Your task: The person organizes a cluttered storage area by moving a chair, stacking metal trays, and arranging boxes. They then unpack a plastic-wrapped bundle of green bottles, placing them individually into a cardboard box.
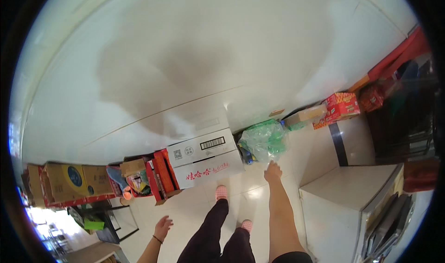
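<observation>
My right hand (273, 172) reaches forward on an outstretched arm, its fingers closed at the near edge of a see-through plastic bag (264, 140). Green shapes that look like bottles show through the bag, with some blue at its sides. The bag rests on the floor against the wall, just right of a large white carton (204, 159). Low at my left side hangs my left hand (163, 228), with a dark band at the wrist. Its fingers are loosely bent and apart, and nothing is in them.
Left of the carton stand a red box (164, 175) and brown cartons (69, 184). Along the wall to the right are a tan box (306, 115) and a red patterned box (342, 108). A white cabinet (331, 212) stands near my right arm. My pink shoes are on the tiled floor (194, 212).
</observation>
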A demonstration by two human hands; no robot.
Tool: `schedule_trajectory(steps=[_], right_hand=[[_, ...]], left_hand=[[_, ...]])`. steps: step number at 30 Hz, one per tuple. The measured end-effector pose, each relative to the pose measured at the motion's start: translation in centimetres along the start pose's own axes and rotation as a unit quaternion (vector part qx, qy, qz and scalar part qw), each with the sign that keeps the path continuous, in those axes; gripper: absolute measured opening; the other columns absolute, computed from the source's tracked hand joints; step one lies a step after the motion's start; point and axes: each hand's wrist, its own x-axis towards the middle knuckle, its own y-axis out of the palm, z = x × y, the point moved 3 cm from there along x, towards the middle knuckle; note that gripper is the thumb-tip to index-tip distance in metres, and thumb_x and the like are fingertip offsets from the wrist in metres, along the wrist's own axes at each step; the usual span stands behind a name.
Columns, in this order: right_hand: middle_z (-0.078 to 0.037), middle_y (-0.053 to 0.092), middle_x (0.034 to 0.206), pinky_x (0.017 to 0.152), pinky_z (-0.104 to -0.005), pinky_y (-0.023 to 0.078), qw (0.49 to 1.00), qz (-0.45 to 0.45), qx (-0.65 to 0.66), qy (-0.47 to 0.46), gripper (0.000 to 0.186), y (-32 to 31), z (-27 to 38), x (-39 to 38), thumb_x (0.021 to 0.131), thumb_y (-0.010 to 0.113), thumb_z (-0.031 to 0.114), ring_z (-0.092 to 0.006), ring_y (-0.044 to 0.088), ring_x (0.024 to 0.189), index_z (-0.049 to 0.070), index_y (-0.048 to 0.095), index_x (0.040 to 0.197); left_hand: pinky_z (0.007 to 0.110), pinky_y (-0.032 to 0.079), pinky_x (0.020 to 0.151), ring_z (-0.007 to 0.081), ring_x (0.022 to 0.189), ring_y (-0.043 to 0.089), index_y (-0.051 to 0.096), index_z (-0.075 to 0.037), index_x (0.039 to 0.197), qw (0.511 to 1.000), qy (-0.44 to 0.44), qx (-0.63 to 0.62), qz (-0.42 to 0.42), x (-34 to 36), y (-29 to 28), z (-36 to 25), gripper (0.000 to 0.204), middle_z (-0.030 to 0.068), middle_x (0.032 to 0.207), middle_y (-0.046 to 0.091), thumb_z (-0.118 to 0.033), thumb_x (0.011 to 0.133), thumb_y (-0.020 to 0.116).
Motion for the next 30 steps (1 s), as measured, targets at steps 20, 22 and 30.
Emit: schedule_trajectory(steps=[20, 22, 30], right_hand=[[-0.009, 0.05, 0.093, 0.064, -0.036, 0.046, 0.987, -0.151, -0.032, -0.053, 0.016, -5.3, -1.3, 9.1, 0.073, 0.047, 0.008, -0.0249, 0.053, 0.083, 0.008, 0.051, 0.088], [-0.009, 0.05, 0.092, 0.064, -0.0368, 0.046, 0.982, -0.181, 0.001, -0.047, 0.017, -6.8, -4.1, 9.2, 0.073, 0.046, 0.007, -0.027, 0.053, 0.08, 0.007, 0.05, 0.089], [-0.014, 0.052, 0.086, 0.064, -0.0417, 0.045, 0.963, -0.231, 0.131, -0.049, 0.014, -9.3, -7.1, 5.2, 0.074, 0.044, 0.006, -0.0346, 0.054, 0.071, 0.003, 0.051, 0.085]], left_hand=[[0.031, 0.042, 0.068, 0.0199, 0.085, 0.055, 0.038, -0.006, 0.116, 0.967, -0.247, 0.063, -0.02, 2.4, -1.5, 5.3, 0.041, 0.0091, 0.095, 0.055, -0.024, 0.081, 0.05], [0.03, 0.042, 0.067, 0.0184, 0.083, 0.056, 0.038, -0.005, 0.116, 0.976, -0.21, 0.05, -0.004, 2.2, -0.5, 4.4, 0.042, 0.0086, 0.094, 0.055, -0.024, 0.08, 0.049], [0.028, 0.042, 0.063, 0.017, 0.08, 0.057, 0.04, -0.004, 0.115, 0.979, -0.189, 0.076, 0.014, 0.4, 0.7, 3.8, 0.044, 0.0074, 0.091, 0.056, -0.022, 0.076, 0.051]])
